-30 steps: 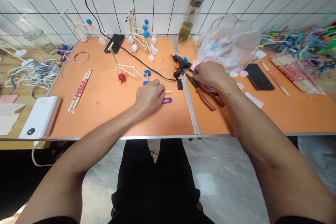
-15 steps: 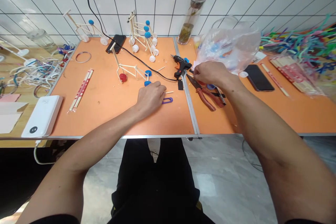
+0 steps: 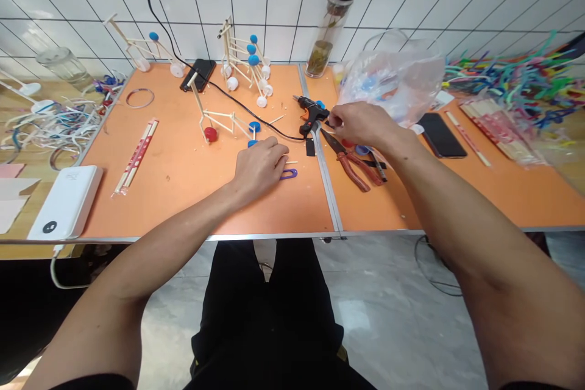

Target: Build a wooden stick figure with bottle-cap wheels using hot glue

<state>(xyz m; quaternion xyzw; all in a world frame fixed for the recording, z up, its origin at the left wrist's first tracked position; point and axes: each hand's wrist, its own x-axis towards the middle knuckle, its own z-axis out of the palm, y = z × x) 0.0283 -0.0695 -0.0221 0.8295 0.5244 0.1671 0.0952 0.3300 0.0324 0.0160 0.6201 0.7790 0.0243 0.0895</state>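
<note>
My left hand rests on the orange table with its fingers curled together; what they hold, if anything, is hidden. Beside its fingertips lie a purple oval loop and a short thin stick. Just behind that hand stands a small stick frame with red and blue caps as wheels. My right hand is closed in a pinch right of the black-and-orange glue gun, and its fingertips hide what is between them. Pliers with red handles lie below the right hand, next to a blue ring-shaped piece.
More stick frames stand at the back near a phone. A glass bottle and a plastic bag are by the wall. The glue gun's cable crosses the table. A power bank sits left; packed chopsticks lie right.
The view has shifted slightly, moving the scene a little to the left. Both hands stay in nearly the same places, fingers still closed.
</note>
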